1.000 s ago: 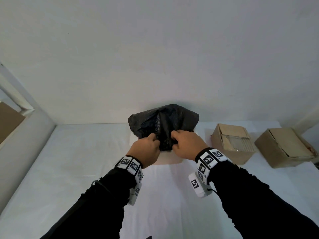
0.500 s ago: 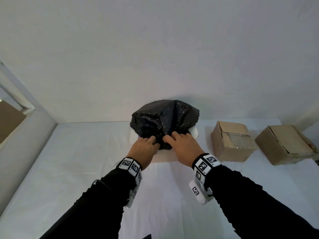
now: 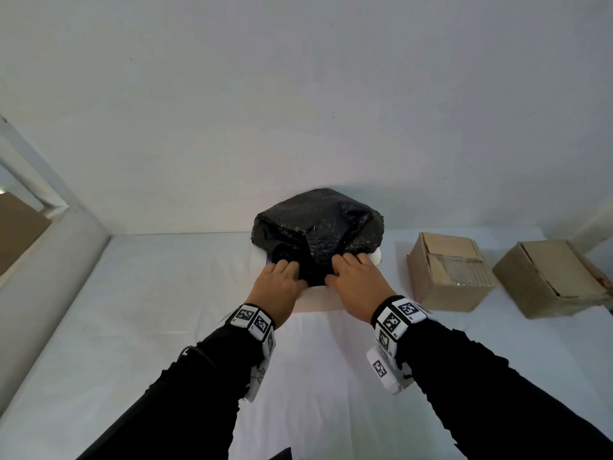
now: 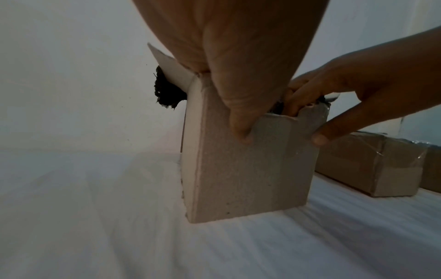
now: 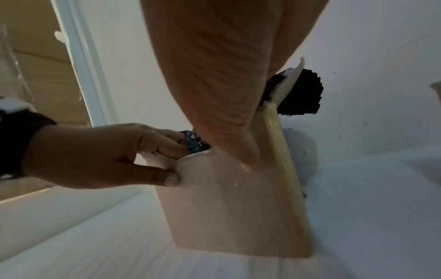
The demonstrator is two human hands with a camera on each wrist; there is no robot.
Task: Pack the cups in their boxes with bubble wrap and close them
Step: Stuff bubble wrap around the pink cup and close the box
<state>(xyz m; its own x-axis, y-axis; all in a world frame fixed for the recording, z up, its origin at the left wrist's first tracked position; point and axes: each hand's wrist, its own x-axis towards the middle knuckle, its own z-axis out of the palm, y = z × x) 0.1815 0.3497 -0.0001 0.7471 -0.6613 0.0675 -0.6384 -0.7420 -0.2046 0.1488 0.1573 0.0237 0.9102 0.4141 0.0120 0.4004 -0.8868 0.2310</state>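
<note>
A crumpled black bubble wrap bundle (image 3: 315, 224) bulges out of the top of an open cardboard box (image 3: 318, 298) at the back middle of the table; no cup shows. My left hand (image 3: 278, 277) and right hand (image 3: 351, 273) sit side by side at the box's near rim. In the left wrist view, the left thumb (image 4: 238, 122) presses the box's front wall (image 4: 250, 169), and the right hand (image 4: 358, 94) has its fingers tucked inside against the wrap with its thumb outside. The right wrist view shows the left hand (image 5: 95, 154) pinching the same wall (image 5: 233, 207). The side flaps (image 5: 288, 83) stand up.
Two closed, taped cardboard boxes (image 3: 447, 273) (image 3: 550, 277) lie to the right of the open one. A white wall runs close behind it. The table's white cover (image 3: 166, 327) stretches out to the left and front. A ledge and window frame (image 3: 33, 194) lie at far left.
The bubble wrap bundle has sunk lower into the box. Both hands moved from gripping the wrap's front down to the near rim, fingers tucking inside.
</note>
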